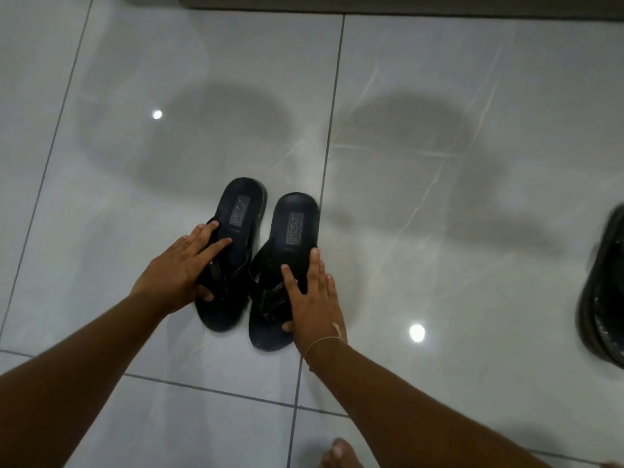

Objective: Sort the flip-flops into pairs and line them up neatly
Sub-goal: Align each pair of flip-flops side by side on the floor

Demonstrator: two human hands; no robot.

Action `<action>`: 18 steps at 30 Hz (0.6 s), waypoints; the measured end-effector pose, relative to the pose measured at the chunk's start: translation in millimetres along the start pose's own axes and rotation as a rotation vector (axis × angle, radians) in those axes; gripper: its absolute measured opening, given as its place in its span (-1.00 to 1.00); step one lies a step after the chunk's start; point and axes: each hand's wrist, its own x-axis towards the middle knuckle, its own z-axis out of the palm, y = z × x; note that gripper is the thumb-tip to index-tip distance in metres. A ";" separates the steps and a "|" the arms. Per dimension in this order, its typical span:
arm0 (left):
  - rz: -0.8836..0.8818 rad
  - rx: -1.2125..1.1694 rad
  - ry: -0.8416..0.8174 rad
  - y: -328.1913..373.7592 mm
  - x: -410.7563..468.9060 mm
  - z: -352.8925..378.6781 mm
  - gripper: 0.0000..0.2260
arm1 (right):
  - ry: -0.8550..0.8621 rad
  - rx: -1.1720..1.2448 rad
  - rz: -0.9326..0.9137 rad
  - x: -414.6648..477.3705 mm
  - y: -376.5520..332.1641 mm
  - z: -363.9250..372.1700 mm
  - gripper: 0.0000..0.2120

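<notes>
Two matching dark navy flip-flops with black straps lie side by side on the pale tiled floor, heels pointing away from me. My left hand (184, 265) grips the left flip-flop (238, 214) over its strap, thumb curled under the sole's edge. My right hand (312, 298) holds the right flip-flop (295, 224) the same way, fingers spread across the strap and thumb at the toe end. The two soles stand a small gap apart, the left one set slightly farther from me.
Another dark shoe (604, 298) lies at the right edge, blurred and cut off by the frame. A dark wall base (371, 3) runs along the top. My bare toes (339, 454) show at the bottom. Glossy tiles reflect two ceiling lights.
</notes>
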 end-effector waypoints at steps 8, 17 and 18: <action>-0.055 -0.041 -0.011 8.9 -13.4 11.9 0.06 | -0.017 -0.023 -0.012 1.2 0.8 -1.6 0.05; -0.054 -0.015 -0.027 7.7 -20.2 19.2 0.08 | -0.001 -0.066 -0.056 5.4 6.9 -4.6 0.07; -0.050 0.014 -0.042 8.3 -19.9 17.8 0.08 | -0.005 -0.082 -0.053 4.8 6.6 -6.1 0.08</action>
